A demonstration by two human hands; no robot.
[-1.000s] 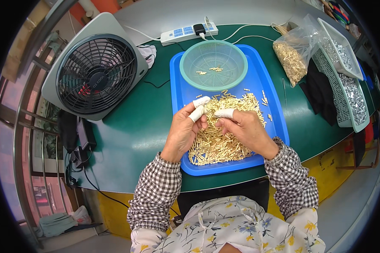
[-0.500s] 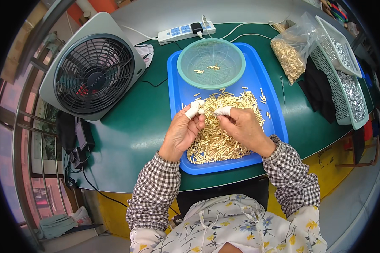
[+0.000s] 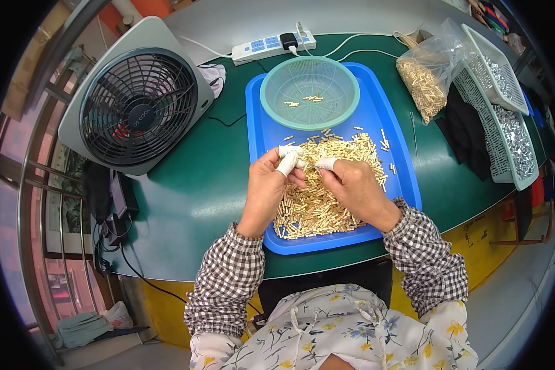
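Observation:
A blue tray (image 3: 401, 166) lies on the green table and holds a heap of small brass-coloured pins (image 3: 314, 203). My left hand (image 3: 268, 188) and my right hand (image 3: 351, 185) meet above the heap, fingertips touching. White finger cots cover the thumb and forefinger tips of both hands. Between the fingertips sits a small brass pin (image 3: 308, 164), pinched from both sides. A round pale-green sieve bowl (image 3: 271, 105) stands on the far end of the tray with a few pins inside.
A grey box fan (image 3: 132, 102) stands at the left, cables below it. A white power strip (image 3: 271, 46) lies at the back. A clear bag of brass pins (image 3: 422, 83) and two mesh baskets of silver parts (image 3: 505, 129) sit at the right.
Both hands stayed over the heap and drew closer together, fingertips now meeting on a pin. The view shifted slightly.

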